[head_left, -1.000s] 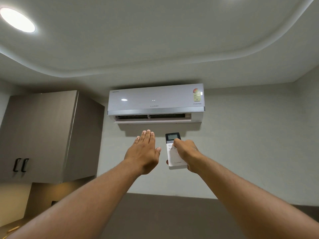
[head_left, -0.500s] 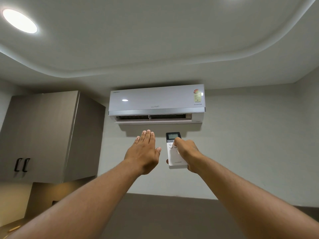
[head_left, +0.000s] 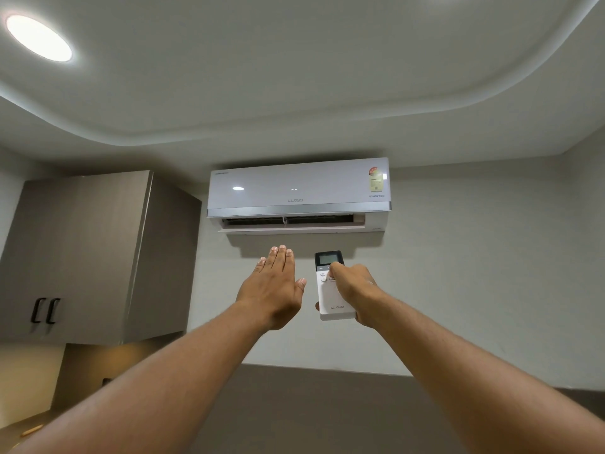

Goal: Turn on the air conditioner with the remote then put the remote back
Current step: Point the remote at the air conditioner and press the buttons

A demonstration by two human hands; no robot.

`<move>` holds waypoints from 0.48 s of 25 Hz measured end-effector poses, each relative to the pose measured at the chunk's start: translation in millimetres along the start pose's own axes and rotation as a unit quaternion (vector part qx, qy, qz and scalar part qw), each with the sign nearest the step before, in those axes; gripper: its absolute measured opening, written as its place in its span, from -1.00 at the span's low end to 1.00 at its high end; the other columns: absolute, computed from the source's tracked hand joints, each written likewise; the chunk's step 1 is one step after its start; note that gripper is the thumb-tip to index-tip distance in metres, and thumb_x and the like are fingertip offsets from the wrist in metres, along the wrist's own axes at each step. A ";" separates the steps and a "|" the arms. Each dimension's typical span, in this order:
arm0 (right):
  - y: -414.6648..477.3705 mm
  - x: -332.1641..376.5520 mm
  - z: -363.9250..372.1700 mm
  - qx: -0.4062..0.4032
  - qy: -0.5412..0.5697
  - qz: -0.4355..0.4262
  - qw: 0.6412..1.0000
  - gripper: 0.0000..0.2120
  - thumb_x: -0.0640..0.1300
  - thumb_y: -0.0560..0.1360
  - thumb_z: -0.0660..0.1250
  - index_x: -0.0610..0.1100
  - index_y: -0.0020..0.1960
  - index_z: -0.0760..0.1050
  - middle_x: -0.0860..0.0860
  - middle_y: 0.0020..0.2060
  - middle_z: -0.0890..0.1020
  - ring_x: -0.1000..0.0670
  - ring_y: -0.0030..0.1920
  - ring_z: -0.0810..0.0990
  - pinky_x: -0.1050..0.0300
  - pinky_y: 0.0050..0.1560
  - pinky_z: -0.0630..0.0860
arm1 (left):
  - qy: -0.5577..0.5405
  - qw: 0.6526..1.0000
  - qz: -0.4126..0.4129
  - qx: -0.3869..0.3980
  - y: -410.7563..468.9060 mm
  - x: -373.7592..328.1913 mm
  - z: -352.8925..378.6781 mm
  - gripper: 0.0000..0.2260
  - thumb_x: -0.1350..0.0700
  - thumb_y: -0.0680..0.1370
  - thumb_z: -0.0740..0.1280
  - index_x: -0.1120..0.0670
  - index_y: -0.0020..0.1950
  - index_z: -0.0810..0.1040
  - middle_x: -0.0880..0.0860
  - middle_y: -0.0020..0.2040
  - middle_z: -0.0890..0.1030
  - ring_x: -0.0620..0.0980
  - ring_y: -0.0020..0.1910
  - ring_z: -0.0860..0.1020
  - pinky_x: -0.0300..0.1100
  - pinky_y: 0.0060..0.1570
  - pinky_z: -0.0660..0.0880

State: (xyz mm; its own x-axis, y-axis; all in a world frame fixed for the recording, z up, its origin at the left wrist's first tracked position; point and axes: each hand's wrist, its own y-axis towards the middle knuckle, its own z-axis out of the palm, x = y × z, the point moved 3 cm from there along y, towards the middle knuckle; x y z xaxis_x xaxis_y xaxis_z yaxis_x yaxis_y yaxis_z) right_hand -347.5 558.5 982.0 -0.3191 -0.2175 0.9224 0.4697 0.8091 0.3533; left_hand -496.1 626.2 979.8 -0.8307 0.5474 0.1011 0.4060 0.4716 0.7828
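Note:
A white wall-mounted air conditioner (head_left: 299, 188) hangs high on the wall, its bottom louvre tilted open. Below it, my right hand (head_left: 355, 290) holds a white remote (head_left: 334, 301) upright, pointed at the unit, with the thumb on the buttons under the small dark screen. My left hand (head_left: 273, 286) is raised flat beside the remote, fingers together and stretched toward the louvre, holding nothing.
A grey upper cabinet (head_left: 82, 253) with two black handles stands at the left, close to the unit's left end. A round ceiling light (head_left: 38, 37) glows at the top left. A dark panel (head_left: 327, 404) runs along the lower wall.
Both hands stay in the same pose. The view has shifted very slightly; the louvre looks a little more open than a second ago.

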 end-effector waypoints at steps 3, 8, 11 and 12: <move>-0.9 -0.8 -1.8 0.001 0.009 0.005 1.000 -0.85 -0.07 0.59 0.20 -0.09 -0.11 0.44 -0.31 0.17 0.71 -0.35 0.21 0.72 -0.23 0.38 0.60 | 0.001 1.000 0.001 0.001 -0.5 -0.8 0.8 -0.41 -0.14 0.65 -0.10 0.13 0.58 -0.18 0.10 0.59 -0.16 0.04 0.55 -0.18 -0.06 0.46 -0.17; -1.3 -0.8 -3.1 0.007 0.012 0.009 1.000 -0.86 -0.05 0.59 0.20 -0.08 -0.10 0.44 -0.30 0.17 0.70 -0.34 0.22 0.71 -0.22 0.39 0.59 | 0.001 1.000 0.003 -0.002 1.6 -2.4 2.2 -0.40 -0.14 0.65 -0.09 0.13 0.58 -0.17 0.10 0.59 -0.16 0.03 0.55 -0.18 -0.07 0.45 -0.18; -0.9 -1.3 -3.0 0.011 0.009 0.010 1.000 -0.85 -0.04 0.60 0.20 -0.08 -0.08 0.45 -0.29 0.17 0.70 -0.33 0.23 0.71 -0.21 0.38 0.60 | 0.002 1.000 0.003 -0.004 2.0 -2.3 3.2 -0.40 -0.14 0.65 -0.09 0.13 0.58 -0.17 0.10 0.59 -0.15 0.03 0.55 -0.17 -0.09 0.44 -0.20; -0.6 -1.6 -2.7 0.012 0.008 0.011 1.000 -0.86 -0.04 0.60 0.21 -0.09 -0.06 0.45 -0.29 0.17 0.70 -0.33 0.23 0.71 -0.22 0.38 0.60 | 0.002 1.000 0.004 -0.004 2.3 -2.2 3.6 -0.40 -0.14 0.65 -0.09 0.13 0.58 -0.17 0.10 0.59 -0.15 0.04 0.55 -0.17 -0.09 0.44 -0.20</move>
State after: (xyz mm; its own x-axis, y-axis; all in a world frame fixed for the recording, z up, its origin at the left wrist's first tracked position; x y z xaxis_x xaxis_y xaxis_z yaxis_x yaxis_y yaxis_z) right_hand -345.0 556.9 980.7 -0.2962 -0.2085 0.9321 0.4555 0.8269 0.3298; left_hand -492.0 628.5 979.1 -0.8297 0.5473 0.1099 0.4090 0.4621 0.7869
